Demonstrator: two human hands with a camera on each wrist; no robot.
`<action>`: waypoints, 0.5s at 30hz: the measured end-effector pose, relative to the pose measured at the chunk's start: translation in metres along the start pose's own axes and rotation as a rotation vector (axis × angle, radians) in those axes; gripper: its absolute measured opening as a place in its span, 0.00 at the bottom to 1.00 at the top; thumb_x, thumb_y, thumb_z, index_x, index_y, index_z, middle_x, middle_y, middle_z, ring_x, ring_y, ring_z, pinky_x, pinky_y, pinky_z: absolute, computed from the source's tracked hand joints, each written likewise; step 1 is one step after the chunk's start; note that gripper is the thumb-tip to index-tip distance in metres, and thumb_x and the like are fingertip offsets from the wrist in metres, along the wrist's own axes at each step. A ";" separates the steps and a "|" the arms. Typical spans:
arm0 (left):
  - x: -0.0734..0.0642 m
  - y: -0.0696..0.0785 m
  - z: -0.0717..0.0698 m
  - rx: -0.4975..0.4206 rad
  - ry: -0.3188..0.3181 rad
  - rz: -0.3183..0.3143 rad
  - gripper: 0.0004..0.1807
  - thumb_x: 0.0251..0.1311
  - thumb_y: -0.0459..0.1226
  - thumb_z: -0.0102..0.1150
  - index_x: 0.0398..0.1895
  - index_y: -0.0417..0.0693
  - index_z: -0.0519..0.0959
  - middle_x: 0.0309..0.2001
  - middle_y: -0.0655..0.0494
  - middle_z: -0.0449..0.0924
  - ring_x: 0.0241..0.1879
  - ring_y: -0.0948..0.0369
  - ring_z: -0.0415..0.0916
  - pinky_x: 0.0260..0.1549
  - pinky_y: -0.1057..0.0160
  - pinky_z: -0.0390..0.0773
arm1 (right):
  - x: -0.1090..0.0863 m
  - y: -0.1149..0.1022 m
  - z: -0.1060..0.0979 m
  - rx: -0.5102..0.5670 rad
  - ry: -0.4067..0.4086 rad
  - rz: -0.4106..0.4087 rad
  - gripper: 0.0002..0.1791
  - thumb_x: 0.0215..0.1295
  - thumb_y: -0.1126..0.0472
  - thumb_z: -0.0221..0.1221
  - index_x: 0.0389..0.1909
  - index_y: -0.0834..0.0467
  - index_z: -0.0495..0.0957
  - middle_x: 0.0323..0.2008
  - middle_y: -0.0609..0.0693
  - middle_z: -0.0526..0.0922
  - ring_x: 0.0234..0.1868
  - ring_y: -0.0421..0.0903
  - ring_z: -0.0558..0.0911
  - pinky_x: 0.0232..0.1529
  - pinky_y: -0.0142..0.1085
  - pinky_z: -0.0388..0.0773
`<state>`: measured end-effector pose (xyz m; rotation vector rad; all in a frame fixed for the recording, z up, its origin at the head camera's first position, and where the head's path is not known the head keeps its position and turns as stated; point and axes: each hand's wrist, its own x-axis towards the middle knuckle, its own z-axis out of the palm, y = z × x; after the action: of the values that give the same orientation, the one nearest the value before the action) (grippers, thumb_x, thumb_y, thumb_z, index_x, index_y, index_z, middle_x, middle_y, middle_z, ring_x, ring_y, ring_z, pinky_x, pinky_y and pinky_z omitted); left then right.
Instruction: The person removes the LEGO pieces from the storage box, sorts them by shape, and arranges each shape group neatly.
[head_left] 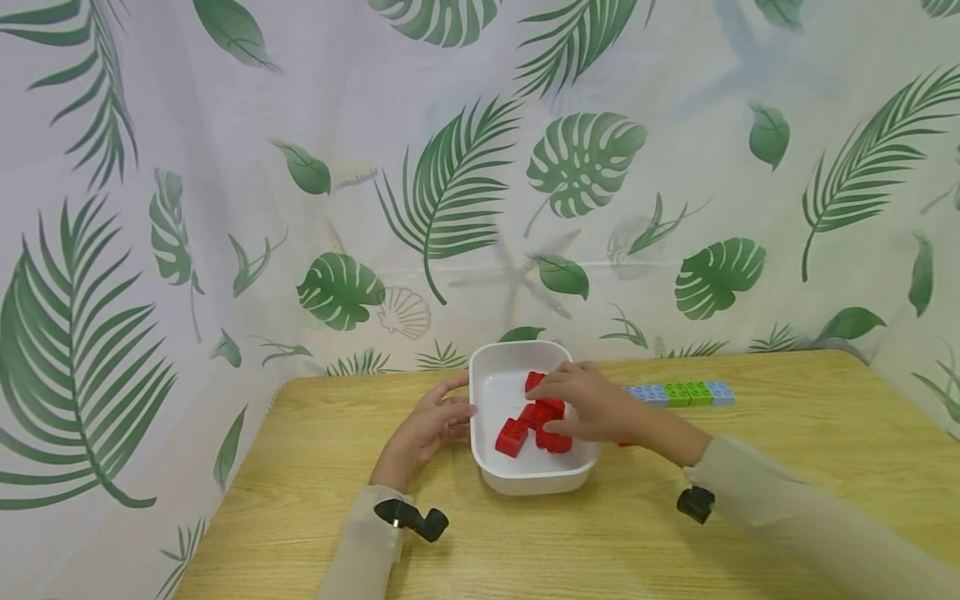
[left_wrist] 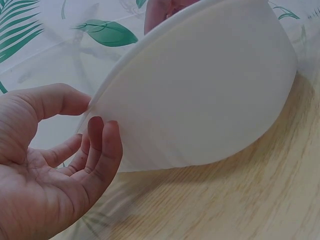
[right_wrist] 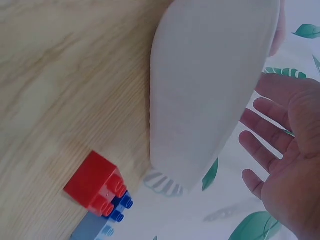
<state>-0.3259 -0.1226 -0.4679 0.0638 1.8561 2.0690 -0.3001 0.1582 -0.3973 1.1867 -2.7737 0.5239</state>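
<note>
A white plastic tub [head_left: 536, 483] stands on the table with several red toy building bricks [head_left: 512, 437] lying loose inside. On its left side my left hand [head_left: 427, 429] holds the wall; the left wrist view has the thumb at the rim and curled fingertips against the outer wall [left_wrist: 200, 90]. My right hand [head_left: 588, 404] reaches over the right rim, above the bricks, and hides part of them. From the right wrist view, its fingers [right_wrist: 270, 127] are spread and loosely bent over the rim, with no brick visible in them.
Right of the tub, a row of light blue and green bricks [head_left: 688, 393] lies on the wooden table [head_left: 480, 550]. A red brick [right_wrist: 92, 180] sits beside the row, mostly hidden by the right arm in the head view. A leaf-print curtain [head_left: 480, 167] hangs behind the table.
</note>
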 end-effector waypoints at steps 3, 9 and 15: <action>0.000 0.000 0.000 -0.005 0.000 0.002 0.35 0.64 0.32 0.62 0.74 0.52 0.65 0.60 0.40 0.78 0.45 0.57 0.83 0.45 0.59 0.85 | 0.005 -0.002 0.006 -0.005 -0.024 -0.008 0.25 0.58 0.57 0.73 0.58 0.51 0.83 0.55 0.48 0.86 0.58 0.50 0.77 0.59 0.53 0.71; 0.000 -0.001 -0.001 -0.018 -0.017 0.018 0.35 0.64 0.30 0.60 0.75 0.49 0.64 0.57 0.39 0.79 0.42 0.59 0.83 0.41 0.61 0.85 | 0.013 -0.006 0.019 -0.025 -0.059 -0.064 0.21 0.60 0.60 0.70 0.56 0.54 0.84 0.53 0.49 0.87 0.58 0.52 0.77 0.59 0.56 0.70; 0.001 -0.001 -0.002 -0.009 -0.020 0.020 0.35 0.65 0.31 0.60 0.75 0.49 0.63 0.59 0.38 0.78 0.43 0.59 0.83 0.41 0.61 0.85 | 0.019 -0.009 0.027 -0.063 -0.091 -0.098 0.21 0.57 0.63 0.69 0.55 0.54 0.84 0.50 0.50 0.87 0.54 0.51 0.77 0.59 0.57 0.70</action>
<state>-0.3268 -0.1240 -0.4694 0.1007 1.8412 2.0819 -0.3051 0.1302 -0.4165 1.3564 -2.7652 0.3803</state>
